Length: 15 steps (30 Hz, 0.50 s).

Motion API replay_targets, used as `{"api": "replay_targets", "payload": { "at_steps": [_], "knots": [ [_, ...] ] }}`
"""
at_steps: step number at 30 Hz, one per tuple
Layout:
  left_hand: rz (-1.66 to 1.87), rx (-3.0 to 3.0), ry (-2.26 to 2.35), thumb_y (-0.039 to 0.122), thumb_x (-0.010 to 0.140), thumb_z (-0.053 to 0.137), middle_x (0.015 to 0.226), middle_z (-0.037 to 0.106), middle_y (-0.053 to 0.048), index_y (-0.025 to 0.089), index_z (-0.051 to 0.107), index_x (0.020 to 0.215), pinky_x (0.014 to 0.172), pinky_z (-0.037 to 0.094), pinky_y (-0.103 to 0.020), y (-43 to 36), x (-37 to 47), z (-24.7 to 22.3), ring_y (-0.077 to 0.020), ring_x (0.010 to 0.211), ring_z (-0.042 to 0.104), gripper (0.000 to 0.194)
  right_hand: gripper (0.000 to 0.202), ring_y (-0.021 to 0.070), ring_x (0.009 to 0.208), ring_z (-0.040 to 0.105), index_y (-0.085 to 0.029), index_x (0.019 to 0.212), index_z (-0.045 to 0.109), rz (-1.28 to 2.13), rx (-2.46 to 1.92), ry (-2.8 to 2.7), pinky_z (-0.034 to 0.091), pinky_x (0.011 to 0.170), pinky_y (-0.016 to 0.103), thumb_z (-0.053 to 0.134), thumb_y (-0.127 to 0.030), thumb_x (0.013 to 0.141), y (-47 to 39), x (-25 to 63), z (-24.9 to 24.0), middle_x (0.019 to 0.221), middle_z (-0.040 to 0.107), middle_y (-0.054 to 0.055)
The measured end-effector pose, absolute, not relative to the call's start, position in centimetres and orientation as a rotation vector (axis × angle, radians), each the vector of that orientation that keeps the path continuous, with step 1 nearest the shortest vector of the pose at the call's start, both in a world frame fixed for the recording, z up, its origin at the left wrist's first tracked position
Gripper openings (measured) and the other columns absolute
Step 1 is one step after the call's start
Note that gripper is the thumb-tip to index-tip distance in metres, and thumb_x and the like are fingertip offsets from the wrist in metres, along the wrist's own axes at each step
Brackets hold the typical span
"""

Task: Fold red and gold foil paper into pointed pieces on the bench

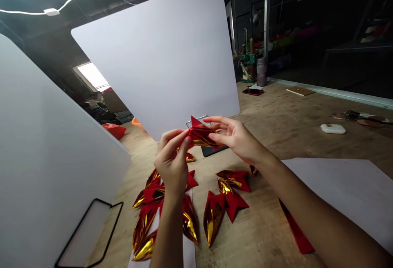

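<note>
Both hands hold one folded red and gold foil paper piece (201, 136) above the table. My left hand (173, 161) pinches its left end between thumb and fingers. Around its right end, my right hand (231, 137) is closed, thumb in front and fingers behind. A pointed red flap sticks up near the left end. Below my hands lie several similar folded foil pieces, among them one pointed gold piece (214, 218) and another with red tips (235, 181). Some of the left-hand pile (144, 223) is hidden by my left forearm.
A large white panel (172, 59) stands behind my hands, another (46, 157) at the left on a black wire stand (114, 235). White sheets (340, 182) lie at the right over red paper (299, 231). Farther back are a white case (333, 128), a phone (253, 91) and a bottle (261, 72).
</note>
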State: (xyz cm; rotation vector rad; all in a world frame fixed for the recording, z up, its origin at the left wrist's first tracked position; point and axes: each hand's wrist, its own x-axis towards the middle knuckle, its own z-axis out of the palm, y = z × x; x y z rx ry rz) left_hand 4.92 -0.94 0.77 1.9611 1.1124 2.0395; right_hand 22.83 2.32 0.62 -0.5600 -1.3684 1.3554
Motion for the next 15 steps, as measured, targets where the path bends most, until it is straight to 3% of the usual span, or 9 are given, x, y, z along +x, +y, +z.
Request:
{"api": "replay_targets", "payload": {
  "at_steps": [5,10,15],
  "knots": [
    [1.913,2.003,1.122,0.029,0.093,0.073,0.106,0.067,-0.004,0.028,0.079,0.112,0.082,0.056,-0.03,-0.83,4.85,0.47,-0.0179,0.097,0.065,0.02,0.044,0.0184,0.095,0.072,-0.019,0.116,0.07,1.202,-0.64,-1.234,0.06,0.09,0.034,0.07,-0.012,0.072,2.65,21.99,0.26,0.105,0.073,0.005],
    [1.896,2.171,1.134,0.025,0.09,0.076,0.111,0.068,-0.004,0.031,0.075,0.122,0.088,0.055,-0.033,-0.65,4.5,0.29,-0.0188,0.099,0.065,0.033,0.046,0.0201,0.094,0.074,-0.019,0.112,0.07,1.233,-0.579,-1.183,0.062,0.087,0.035,0.068,-0.013,0.066,2.66,22.34,0.56,0.1,0.076,0.005],
    [1.876,2.162,1.114,0.023,0.091,0.075,0.105,0.069,-0.004,0.03,0.076,0.118,0.084,0.053,-0.032,-0.83,4.46,0.45,-0.0182,0.095,0.065,0.028,0.043,0.0209,0.098,0.073,-0.019,0.108,0.072,1.215,-0.569,-1.219,0.061,0.091,0.037,0.069,-0.015,0.066,2.71,22.47,0.51,0.103,0.076,0.005]
  ]
}}
